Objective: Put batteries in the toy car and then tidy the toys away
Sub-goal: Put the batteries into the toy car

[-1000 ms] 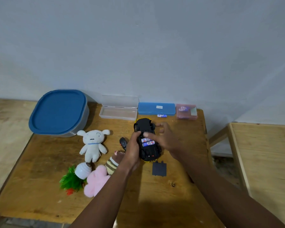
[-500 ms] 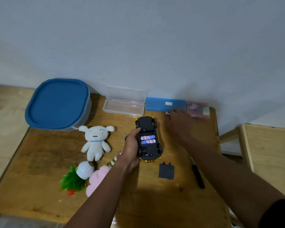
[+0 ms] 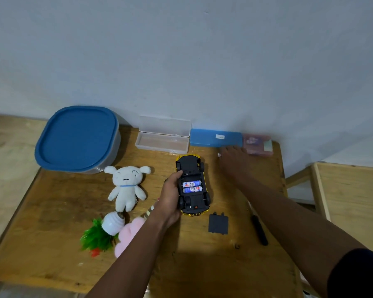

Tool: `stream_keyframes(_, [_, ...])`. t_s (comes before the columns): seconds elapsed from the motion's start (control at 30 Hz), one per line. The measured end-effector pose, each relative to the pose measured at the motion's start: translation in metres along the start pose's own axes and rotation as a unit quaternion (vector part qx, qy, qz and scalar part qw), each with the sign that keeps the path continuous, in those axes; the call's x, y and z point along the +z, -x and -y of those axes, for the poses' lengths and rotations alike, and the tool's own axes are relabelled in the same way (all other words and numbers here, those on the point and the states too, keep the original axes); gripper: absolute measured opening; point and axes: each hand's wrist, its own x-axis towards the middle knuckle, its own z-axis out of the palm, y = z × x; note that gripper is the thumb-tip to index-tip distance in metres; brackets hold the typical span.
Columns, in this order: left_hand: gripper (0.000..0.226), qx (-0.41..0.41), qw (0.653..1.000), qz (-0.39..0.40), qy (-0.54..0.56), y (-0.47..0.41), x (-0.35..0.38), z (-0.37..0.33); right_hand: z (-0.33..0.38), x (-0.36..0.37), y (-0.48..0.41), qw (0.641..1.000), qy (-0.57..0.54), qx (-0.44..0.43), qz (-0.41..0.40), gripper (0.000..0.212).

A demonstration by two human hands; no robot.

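Toy car (image 3: 194, 200) lies belly-up just in front and to the left of the blue case (image 3: 215, 137), with two batteries (image 3: 192, 187) seated in it. My left hand (image 3: 170, 196) grips its side. My right hand (image 3: 233, 162) hovers just before that case, blurred; I cannot tell its grasp.

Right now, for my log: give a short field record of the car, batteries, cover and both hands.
toy car: upside down, battery compartment open
batteries: two seated side by side in the compartment
battery cover: off, lying flat beside the car
left hand: grips the car's side
right hand: in front of the blue case; too blurred to tell its grip
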Motion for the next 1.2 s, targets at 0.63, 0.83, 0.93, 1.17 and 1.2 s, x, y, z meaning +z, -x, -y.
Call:
stream_keyframes(0.63, [0.049,0.029,0.999,-0.01,-0.021,0.046,0.031,0.026,0.031,-0.089,0.139,0.79,-0.6,0.111,-0.048,0.017])
stream_keyframes(0.83, [0.049,0.041,0.998,0.035,-0.022,0.063,0.044,0.034,0.029,-0.097,0.168,0.818,-0.567,0.029,-0.086,0.019])
stream_keyframes(0.93, [0.05,0.049,0.998,0.04,-0.022,0.071,0.052,0.036,0.028,-0.1,0.175,0.819,-0.564,0.024,-0.105,0.018])
stream_keyframes(1.17, [0.05,0.045,0.997,0.054,-0.01,0.078,0.064,0.041,0.027,-0.096,0.182,0.815,-0.547,0.06,-0.179,0.015])
stream_keyframes(1.2, [0.05,0.046,0.997,0.054,-0.008,0.079,0.066,0.042,0.027,-0.093,0.181,0.816,-0.542,0.067,-0.189,0.015])
